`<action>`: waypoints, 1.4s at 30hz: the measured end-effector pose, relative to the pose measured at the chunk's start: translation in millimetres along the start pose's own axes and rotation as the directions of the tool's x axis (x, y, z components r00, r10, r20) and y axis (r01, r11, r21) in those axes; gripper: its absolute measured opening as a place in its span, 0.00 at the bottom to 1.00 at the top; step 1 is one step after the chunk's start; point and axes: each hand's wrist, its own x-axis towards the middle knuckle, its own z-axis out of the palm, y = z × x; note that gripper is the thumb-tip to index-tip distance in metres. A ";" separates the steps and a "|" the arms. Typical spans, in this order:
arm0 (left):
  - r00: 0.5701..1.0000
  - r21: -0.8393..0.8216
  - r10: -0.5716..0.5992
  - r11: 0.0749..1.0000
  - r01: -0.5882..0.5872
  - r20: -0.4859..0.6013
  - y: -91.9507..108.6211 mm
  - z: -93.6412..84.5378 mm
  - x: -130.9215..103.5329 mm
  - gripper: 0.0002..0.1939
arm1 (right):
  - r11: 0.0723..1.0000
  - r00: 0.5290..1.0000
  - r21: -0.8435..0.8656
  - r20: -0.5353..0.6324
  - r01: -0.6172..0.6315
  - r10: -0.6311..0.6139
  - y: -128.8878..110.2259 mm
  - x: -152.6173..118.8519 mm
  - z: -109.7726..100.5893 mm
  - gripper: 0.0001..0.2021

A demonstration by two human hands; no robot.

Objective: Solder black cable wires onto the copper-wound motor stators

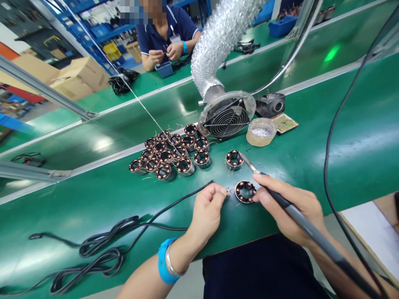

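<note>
My left hand is closed in a pinch on the end of a black cable, whose thin stripped wires poke out beyond the fingertips. These wires point at a motor stator with copper windings, lying flat on the green bench. My right hand grips a soldering iron, and its fingertips are by that stator's right rim. The iron's tip is at the upper edge of a second stator farther back; whether they touch I cannot tell. Another black cable end lies just behind my left hand.
Several wound stators stand grouped at the back left. A fume-extraction fan with a foil duct, a round tub and an iron stand sit behind. Coiled cables lie left. A co-worker sits opposite.
</note>
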 end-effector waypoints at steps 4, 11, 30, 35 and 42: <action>1.000 0.021 0.009 1.000 -0.009 -0.009 -1.0 0.1 0.9 0.11 | 0.993 1.000 0.111 0.008 -0.026 0.025 -3.9 -3.7 -17.8 0.15; 1.000 0.043 0.010 0.999 -0.009 -0.010 0.8 -0.2 1.2 0.11 | 0.978 0.989 0.158 -0.042 -0.137 0.145 3.4 -6.6 -13.3 0.09; 1.000 0.049 0.005 0.999 -0.004 -0.014 5.6 2.3 -1.8 0.12 | 0.996 0.999 0.082 -0.010 0.031 -0.031 -17.5 4.5 -5.9 0.11; 1.000 0.074 0.016 0.997 -0.015 -0.009 6.0 2.3 -2.3 0.13 | 0.995 0.998 0.086 -0.013 0.057 -0.056 -21.2 6.0 -6.1 0.11; 1.000 0.068 0.005 0.998 -0.004 -0.015 6.2 2.0 -1.5 0.12 | 0.998 0.999 0.058 -0.019 0.034 -0.033 -15.3 -0.2 -13.5 0.10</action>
